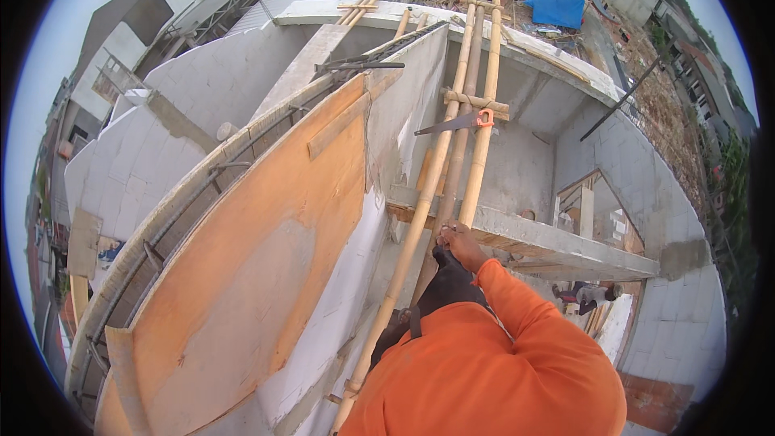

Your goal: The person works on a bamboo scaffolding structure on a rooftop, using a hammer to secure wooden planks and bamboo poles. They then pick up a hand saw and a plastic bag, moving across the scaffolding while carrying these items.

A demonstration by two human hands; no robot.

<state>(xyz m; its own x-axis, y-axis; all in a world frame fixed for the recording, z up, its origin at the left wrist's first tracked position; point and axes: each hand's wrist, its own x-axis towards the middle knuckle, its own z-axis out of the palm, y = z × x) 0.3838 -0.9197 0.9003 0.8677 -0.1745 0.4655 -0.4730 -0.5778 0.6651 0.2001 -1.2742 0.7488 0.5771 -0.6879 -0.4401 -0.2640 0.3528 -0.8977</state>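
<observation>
- Fingers, R hand [462, 247]: curled by R bamboo pole [479, 153] & dark trouser leg [456, 287]; can't tell if gripping. L hand n/a in view.
- L: ply panel [250, 274], alongside poles.
- Mid: handsaw [452, 123] flat across poles, beyond R hand, near crosspiece [476, 102].
- R: conc. beam [557, 238].
- Prob. best: wt low, centred over poles; fingers clear of saw teeth.

Right hand [458, 244] at the bamboo poles [477, 169]; a handsaw [462, 122] lies across them farther ahead
</observation>
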